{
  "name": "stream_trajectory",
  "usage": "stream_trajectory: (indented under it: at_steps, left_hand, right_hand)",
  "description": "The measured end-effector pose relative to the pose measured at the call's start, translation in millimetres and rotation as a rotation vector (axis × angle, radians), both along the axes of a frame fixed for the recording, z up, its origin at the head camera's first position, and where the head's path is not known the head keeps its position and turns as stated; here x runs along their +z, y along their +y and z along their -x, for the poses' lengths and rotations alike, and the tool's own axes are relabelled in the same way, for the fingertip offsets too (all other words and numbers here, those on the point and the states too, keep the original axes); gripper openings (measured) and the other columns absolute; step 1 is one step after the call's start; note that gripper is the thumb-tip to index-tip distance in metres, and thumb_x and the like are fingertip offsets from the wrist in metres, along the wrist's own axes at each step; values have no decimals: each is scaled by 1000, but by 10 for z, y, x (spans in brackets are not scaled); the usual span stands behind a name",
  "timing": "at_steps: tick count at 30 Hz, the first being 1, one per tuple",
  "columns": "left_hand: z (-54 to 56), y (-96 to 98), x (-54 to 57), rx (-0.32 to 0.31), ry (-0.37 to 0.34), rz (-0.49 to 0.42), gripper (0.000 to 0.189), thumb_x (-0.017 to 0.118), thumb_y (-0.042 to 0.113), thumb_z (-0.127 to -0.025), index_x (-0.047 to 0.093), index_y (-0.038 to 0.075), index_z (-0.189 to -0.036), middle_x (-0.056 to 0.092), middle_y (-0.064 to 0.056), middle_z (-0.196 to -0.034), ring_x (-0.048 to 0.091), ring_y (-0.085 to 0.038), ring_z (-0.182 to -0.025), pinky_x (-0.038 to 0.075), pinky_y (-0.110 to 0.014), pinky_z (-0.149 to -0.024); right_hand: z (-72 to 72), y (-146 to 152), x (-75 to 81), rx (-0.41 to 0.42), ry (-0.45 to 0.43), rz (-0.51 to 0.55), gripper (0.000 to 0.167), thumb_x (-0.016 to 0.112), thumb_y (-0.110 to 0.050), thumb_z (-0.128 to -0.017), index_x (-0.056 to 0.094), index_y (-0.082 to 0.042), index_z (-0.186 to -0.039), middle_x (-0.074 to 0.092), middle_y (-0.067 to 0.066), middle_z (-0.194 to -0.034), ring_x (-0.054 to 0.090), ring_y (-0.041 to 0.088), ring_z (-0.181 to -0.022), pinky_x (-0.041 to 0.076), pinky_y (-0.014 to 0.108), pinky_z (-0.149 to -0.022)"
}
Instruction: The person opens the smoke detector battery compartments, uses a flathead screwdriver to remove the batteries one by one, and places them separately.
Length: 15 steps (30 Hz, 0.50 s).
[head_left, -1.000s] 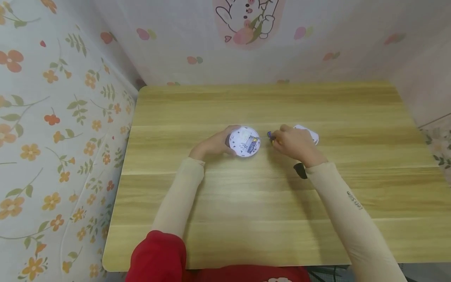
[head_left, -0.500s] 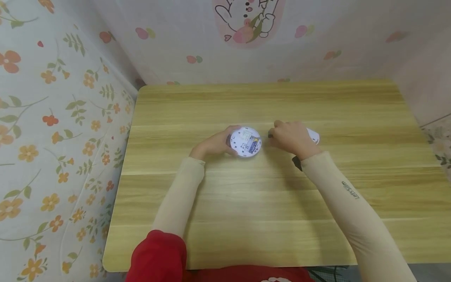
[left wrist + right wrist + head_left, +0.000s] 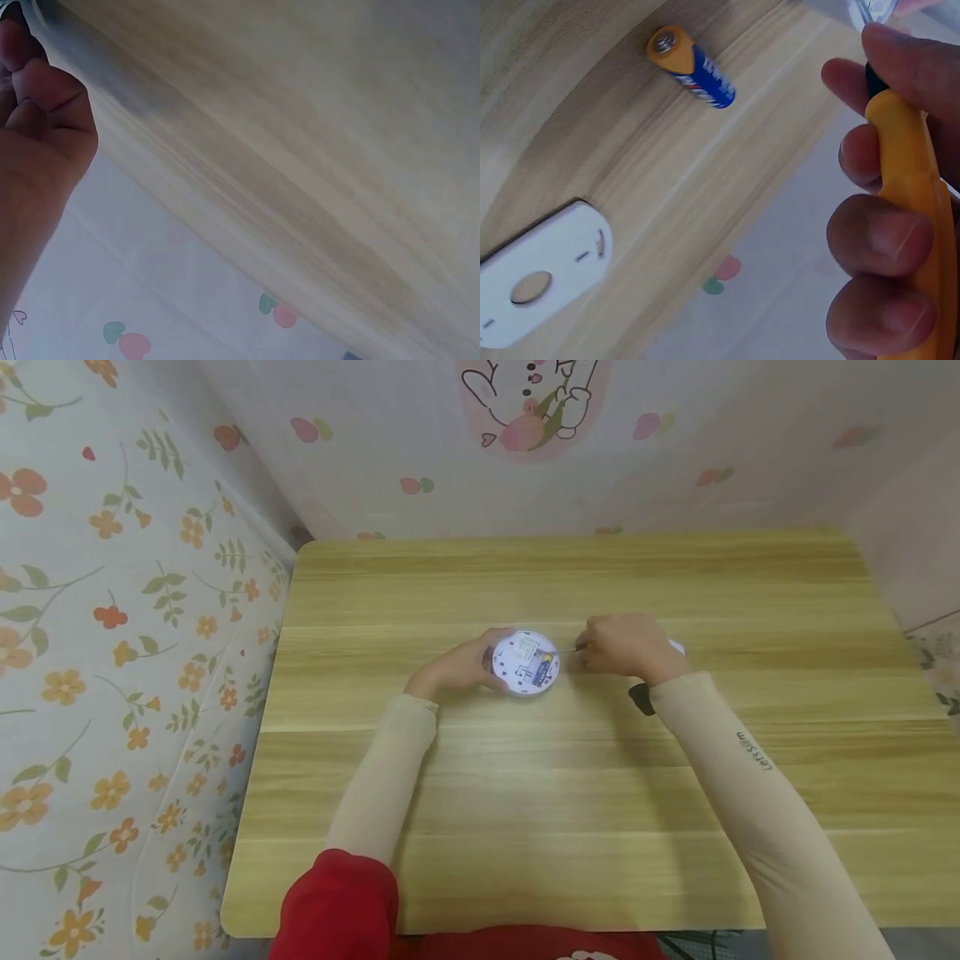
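Observation:
My left hand (image 3: pixel 465 664) grips a round white device (image 3: pixel 508 670) by its left edge, with its slotted, labelled face upward. A blue-and-yellow battery (image 3: pixel 542 669) lies in the bay of that face. In my right hand (image 3: pixel 626 647) is a screwdriver (image 3: pixel 907 157) with a yellow handle, the fingers curled round it. Its thin shaft points left, its tip right at the bay's upper right edge in the head view. The left wrist view shows only the curled left fingers (image 3: pixel 52 97), with a sliver of the device at the corner.
A loose blue-and-orange battery (image 3: pixel 694 67) lies on the wooden table (image 3: pixel 480 827) beside the right hand. Nearby is a flat white plate (image 3: pixel 570 251) with a round hole, mostly hidden behind the right hand in the head view. A patterned cloth (image 3: pixel 420 435) hangs behind the table.
The right hand has turned and moved slightly up, covering more of the white plate in the head view. The left hand and device have stayed nearly still.

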State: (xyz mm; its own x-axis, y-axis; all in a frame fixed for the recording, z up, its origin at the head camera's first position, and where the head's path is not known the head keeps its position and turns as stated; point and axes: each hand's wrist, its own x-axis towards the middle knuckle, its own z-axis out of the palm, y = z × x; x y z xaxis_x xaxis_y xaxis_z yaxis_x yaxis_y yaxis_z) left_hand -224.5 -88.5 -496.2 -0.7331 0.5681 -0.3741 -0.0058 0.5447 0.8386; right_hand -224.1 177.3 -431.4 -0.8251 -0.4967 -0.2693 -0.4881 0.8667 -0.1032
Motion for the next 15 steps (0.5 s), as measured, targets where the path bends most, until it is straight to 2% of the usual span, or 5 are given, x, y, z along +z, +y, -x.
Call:
stream_trajectory:
  at_steps: [4, 8, 15]
  left_hand:
    - [-2, -9, 4, -4, 3, 1, 98, 81, 17, -77, 22, 25, -154, 34, -12, -155, 32, -29, -143, 26, -45, -117]
    - [5, -20, -6, -10, 9, -5, 97, 81, 18, -77, 22, 25, -154, 35, -12, -154, 34, -28, -142, 26, -44, -117]
    - [8, -26, -19, -17, 18, -17, 96, 80, 18, -77, 22, 24, -154, 33, -10, -156, 31, -26, -143, 26, -43, -118]
  right_hand:
    - [24, 47, -43, -22, -38, 55, 24, 63, -23, -86, 76, -16, -106, 72, 4, -105, 67, 25, -90, 54, 47, -69]
    - [33, 94, -97, -58, -75, 99, 26, 65, -28, -87, 75, -15, -108, 72, 6, -108, 67, 26, -94, 54, 46, -75]
    - [56, 173, -171, -128, -190, 181, 30, 64, -31, -90, 73, -13, -112, 70, 9, -117, 65, 31, -105, 51, 54, -86]
